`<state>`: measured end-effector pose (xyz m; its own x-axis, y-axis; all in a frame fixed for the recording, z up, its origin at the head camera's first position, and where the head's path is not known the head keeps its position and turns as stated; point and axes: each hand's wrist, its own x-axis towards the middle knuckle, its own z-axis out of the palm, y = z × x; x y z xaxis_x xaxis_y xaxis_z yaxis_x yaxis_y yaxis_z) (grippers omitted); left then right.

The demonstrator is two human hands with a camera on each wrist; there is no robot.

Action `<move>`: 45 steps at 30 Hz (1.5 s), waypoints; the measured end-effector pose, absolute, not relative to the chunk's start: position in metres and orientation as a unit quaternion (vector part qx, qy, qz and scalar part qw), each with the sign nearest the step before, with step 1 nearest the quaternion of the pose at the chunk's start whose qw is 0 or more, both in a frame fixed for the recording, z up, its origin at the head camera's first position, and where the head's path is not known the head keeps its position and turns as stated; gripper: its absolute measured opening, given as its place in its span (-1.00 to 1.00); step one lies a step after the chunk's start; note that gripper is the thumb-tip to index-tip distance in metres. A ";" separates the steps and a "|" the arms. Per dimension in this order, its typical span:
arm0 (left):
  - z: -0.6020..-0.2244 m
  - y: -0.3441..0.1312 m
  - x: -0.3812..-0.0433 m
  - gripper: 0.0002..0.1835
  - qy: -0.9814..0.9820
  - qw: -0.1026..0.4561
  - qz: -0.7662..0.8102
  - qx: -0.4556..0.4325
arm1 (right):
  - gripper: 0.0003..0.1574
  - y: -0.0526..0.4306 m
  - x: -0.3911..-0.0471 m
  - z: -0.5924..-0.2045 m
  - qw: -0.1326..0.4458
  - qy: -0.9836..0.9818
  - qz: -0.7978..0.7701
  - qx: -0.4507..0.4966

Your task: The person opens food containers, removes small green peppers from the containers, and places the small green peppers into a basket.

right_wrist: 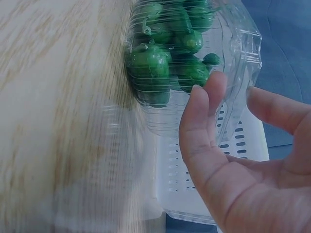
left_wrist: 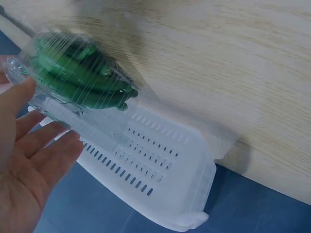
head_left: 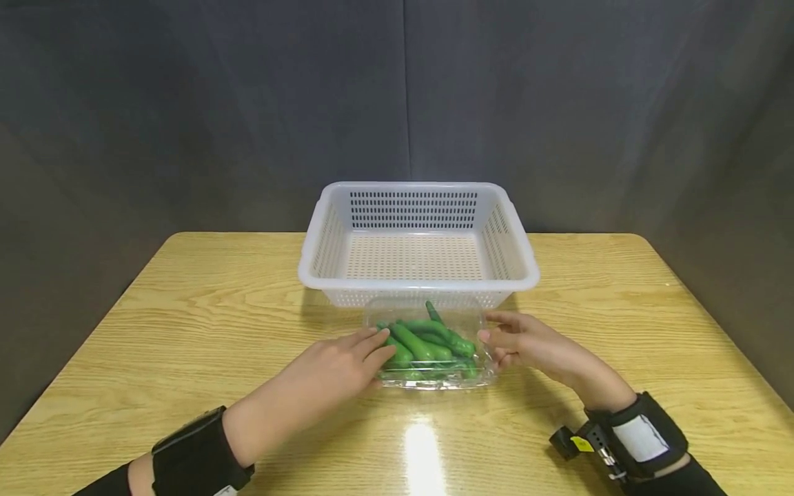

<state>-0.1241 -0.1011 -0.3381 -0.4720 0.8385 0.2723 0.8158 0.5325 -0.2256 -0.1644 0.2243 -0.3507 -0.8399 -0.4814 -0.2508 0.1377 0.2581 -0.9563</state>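
Note:
A clear plastic box with several long green peppers inside stands in front of the white basket in the head view. At the box's left side, my left hand holds the edge, its fingertips overlapping the peppers through the plastic. In the left wrist view the thumb lies over the box's rim, the other fingers below it. My right hand grips the right side. The right wrist view shows thumb and fingers on either side of the clear rim, close to the peppers.
The white perforated basket stands right behind the box, near the far edge of the wood-grain table. Dark grey curtain surrounds the table at the back and sides. Black wrist straps carry the cameras.

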 end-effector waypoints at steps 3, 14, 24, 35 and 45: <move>-0.339 -0.101 -0.124 -0.55 -0.850 0.197 0.041 -0.487 | -0.05 0.224 -0.164 -0.350 0.259 0.748 -0.599 -0.118; -0.342 -0.101 -0.123 -0.60 -0.832 0.224 0.087 -0.500 | -0.03 0.223 -0.162 -0.349 0.260 0.744 -0.604 -0.119; -0.339 -0.092 -0.113 -0.64 -0.825 0.227 0.165 -0.491 | -0.04 0.221 -0.162 -0.352 0.260 0.743 -0.605 -0.117; -0.343 -0.088 -0.110 -0.66 -0.824 0.243 0.177 -0.479 | -0.02 0.221 -0.160 -0.353 0.261 0.739 -0.609 -0.119; -0.339 -0.085 -0.106 -0.63 -0.819 0.235 0.229 -0.471 | -0.03 0.220 -0.160 -0.354 0.258 0.737 -0.614 -0.114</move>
<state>-0.1057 -0.0851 -0.3395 -0.4457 0.8788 0.1703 0.6634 0.4520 -0.5964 -0.1605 0.2204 -0.3544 -0.8406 -0.4852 -0.2409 0.1499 0.2190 -0.9642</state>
